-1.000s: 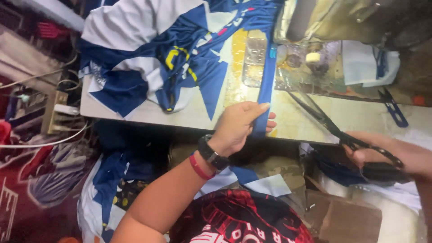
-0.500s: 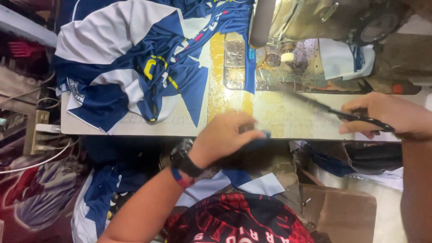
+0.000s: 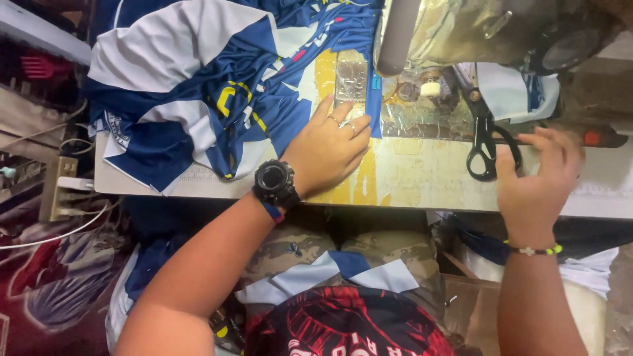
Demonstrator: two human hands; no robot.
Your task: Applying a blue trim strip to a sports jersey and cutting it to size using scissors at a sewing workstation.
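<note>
Worn and stained yellow, the sewing table (image 3: 409,178) runs across the view, with the sewing machine (image 3: 488,29) at its far edge, cut off by the top of the picture so only its lower body shows.

The left hand (image 3: 326,148) lies flat and open on the table, fingers (image 3: 343,115) spread and pointing away from the person, holding nothing; its fingertips rest on or just beside the edge of a blue and white jersey (image 3: 217,86). That jersey is bunched in a heap to the left of the hand, so its folds hide most of its shape, and part of it runs out of view at the top. A black watch (image 3: 275,183) sits on the left wrist.

The right hand (image 3: 537,178) is at the near edge of the table, fingers loosely curled and open, gripping nothing. Black scissors (image 3: 484,142) lie on the table just left of it, handles toward the person; the fingertips are at the handle loops, though whether they touch is hard to tell. The blade tips vanish under the machine among white cloth (image 3: 511,92). A beaded bracelet (image 3: 537,250) circles the right wrist.

Below the table edge, more blue and white cloth (image 3: 330,277) lies in the person's lap, partly hidden.
</note>
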